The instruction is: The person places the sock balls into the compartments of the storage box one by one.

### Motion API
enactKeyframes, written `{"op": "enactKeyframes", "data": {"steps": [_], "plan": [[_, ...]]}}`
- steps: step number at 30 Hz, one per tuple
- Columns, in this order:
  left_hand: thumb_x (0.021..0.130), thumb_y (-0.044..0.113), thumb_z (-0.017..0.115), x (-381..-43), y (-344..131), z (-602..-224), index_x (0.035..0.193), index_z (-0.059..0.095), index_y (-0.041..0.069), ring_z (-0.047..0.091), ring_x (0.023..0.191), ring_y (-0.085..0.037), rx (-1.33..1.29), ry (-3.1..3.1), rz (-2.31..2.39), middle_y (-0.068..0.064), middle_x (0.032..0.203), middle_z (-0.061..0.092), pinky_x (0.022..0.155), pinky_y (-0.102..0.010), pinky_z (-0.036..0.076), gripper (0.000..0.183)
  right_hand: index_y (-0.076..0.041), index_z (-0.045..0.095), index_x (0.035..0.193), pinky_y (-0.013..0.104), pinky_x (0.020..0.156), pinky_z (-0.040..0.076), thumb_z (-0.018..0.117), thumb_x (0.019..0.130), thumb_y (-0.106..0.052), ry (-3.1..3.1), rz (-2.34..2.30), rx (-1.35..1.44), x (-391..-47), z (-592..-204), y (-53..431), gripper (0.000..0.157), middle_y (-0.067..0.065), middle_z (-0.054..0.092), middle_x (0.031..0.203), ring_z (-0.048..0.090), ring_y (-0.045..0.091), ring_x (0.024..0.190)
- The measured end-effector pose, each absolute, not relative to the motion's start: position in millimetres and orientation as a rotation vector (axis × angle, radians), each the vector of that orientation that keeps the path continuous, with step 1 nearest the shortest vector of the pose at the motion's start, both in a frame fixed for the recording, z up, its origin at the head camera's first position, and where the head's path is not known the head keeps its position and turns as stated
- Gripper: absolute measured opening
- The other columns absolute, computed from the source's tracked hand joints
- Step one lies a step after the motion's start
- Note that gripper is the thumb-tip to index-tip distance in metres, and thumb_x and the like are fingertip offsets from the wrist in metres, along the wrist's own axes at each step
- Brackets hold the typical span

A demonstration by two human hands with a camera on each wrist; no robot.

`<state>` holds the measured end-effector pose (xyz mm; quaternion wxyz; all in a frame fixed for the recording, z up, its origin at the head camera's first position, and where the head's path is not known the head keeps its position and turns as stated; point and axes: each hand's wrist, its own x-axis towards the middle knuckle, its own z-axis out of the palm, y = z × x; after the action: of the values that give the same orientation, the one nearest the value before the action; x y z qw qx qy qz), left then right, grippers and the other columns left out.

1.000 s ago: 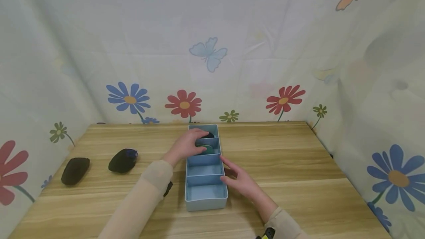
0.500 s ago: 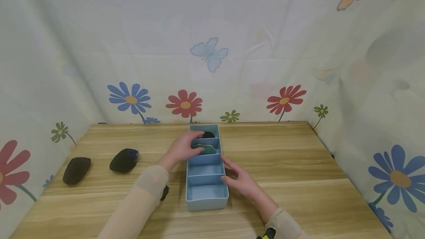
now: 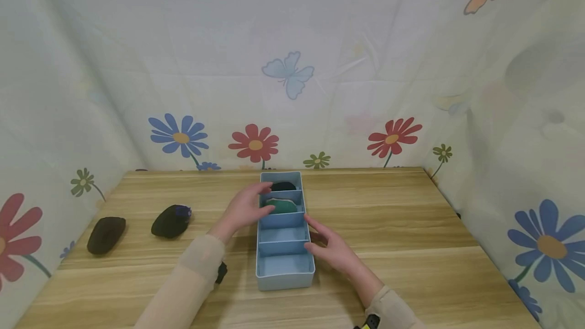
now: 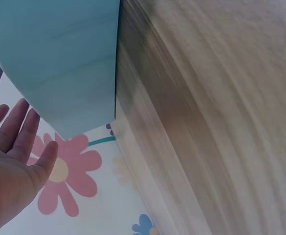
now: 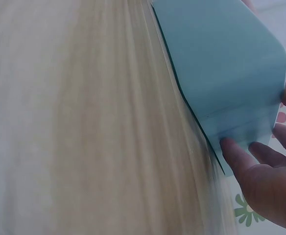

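While a flower-printed cloth (image 3: 356, 39) closes in the back and both sides, a wooden table (image 3: 388, 222) spreads out before the person, and the light-blue box (image 3: 285, 282) stands in the middle of it, its four compartments running away in a row. The left hand (image 3: 243, 208) reaches in from the box's left edge, fingers and thumb well parted, pinching nothing that I can see. The right hand (image 3: 334, 251) has its fingers spread against the opposite outer wall, touching it, not wrapped round it. Well apart on the left lie a black bundle with a blue patch (image 3: 171, 222) and, farther out, a dark brown bundle (image 3: 106, 235). A green piece (image 3: 284, 206) sits in the second compartment from the back, a smaller black piece (image 3: 284, 186) in the rearmost.

What I'd worry about is the left thumb: it hangs so near the green piece that a careless sideways pull might snag that piece or the rim. A harder push from the right, with nothing gripping the other side, could skew the box.

As for the grip, the green piece lies just to the right of the left thumb's tip, the black one just beyond the fingertips; whether either is touched, I cannot tell.
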<state>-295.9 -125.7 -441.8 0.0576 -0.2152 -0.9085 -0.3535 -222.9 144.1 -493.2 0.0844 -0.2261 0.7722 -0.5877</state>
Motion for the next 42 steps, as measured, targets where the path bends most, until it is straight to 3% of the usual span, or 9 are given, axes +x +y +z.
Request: {"op": "enactKeyframes", "data": {"steps": [17, 29, 42], "plan": [[0.088, 0.024, 0.076, -293.4, -160.3, -445.9, 0.147, 0.046, 0.011, 0.053, 0.125, -0.033, -0.391, -2.735, -1.164, -0.013, 0.134, 0.060, 0.102, -0.053, 0.044, 0.067, -0.005, 0.034, 0.154, 0.057, 0.110, 0.031, 0.066, 0.096, -0.010, 2.295, -1.766, -0.667, -221.6, -493.1, 143.8, 0.066, 0.022, 0.032, 0.156, 0.047, 0.045, 0.130], [0.087, 0.021, 0.077, -288.2, -194.6, -448.7, 0.144, 0.046, 0.001, 0.053, 0.123, -0.038, -0.383, -2.700, -1.072, -0.019, 0.131, 0.061, 0.104, -0.056, 0.040, 0.068, -0.006, 0.035, 0.154, 0.057, 0.110, 0.033, 0.066, 0.095, -0.010, 2.289, -1.770, -0.661, -221.4, -493.5, 143.9, 0.066, 0.022, 0.032, 0.156, 0.048, 0.044, 0.129], [0.088, 0.017, 0.075, -281.2, -238.7, -451.1, 0.142, 0.045, -0.003, 0.052, 0.122, -0.042, -0.304, -2.666, -1.014, -0.023, 0.130, 0.059, 0.102, -0.058, 0.039, 0.065, -0.006, 0.034, 0.154, 0.056, 0.111, 0.031, 0.065, 0.096, -0.010, 2.303, -1.753, -0.660, -221.1, -493.0, 143.6, 0.065, 0.021, 0.031, 0.157, 0.047, 0.044, 0.130]]}}
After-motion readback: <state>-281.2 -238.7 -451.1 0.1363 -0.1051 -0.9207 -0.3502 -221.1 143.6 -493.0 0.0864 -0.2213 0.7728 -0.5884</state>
